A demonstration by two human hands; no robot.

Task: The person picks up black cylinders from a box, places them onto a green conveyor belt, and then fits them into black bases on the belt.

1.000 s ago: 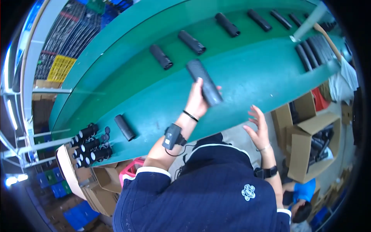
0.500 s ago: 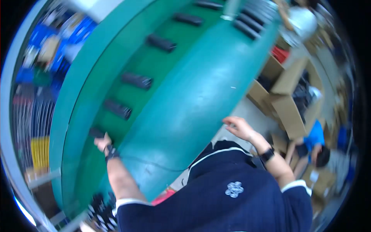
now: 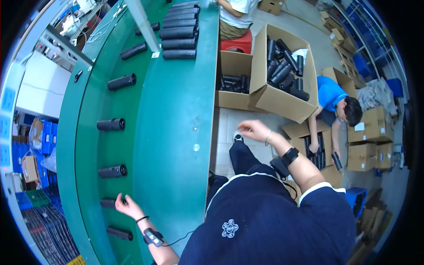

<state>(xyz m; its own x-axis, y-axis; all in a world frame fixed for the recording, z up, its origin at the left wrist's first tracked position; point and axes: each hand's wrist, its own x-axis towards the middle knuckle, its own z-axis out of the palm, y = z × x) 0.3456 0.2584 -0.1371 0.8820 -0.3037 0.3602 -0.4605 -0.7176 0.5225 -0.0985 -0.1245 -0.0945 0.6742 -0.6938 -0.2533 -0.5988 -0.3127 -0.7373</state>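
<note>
Black ribbed cylinders point(image 3: 111, 124) lie spaced out in a row along a green conveyor belt point(image 3: 99, 148) on my left. My left hand point(image 3: 127, 206) is over one of these, a black cylinder point(image 3: 107, 202), and covers its right end. The fingers are apart; whether they touch the cylinder I cannot tell. Nearer me on the belt lies another black cylinder point(image 3: 119, 233). My right hand point(image 3: 255, 130) hangs in the air right of the bench edge, fingers loosely bent and apart, with nothing in it.
Several black cylinders point(image 3: 179, 43) lie side by side on the green bench top point(image 3: 170, 132). Cardboard boxes point(image 3: 282, 106) of cylinders stand at right. A person in blue point(image 3: 331, 95) bends over an open box, holding a cylinder. Another person point(image 3: 236, 13) sits on a red stool point(image 3: 238, 43).
My view has swung, so bench and belt now run more upright in it. My left hand has stayed near the belt's cylinders. The right hand remains raised and empty.
</note>
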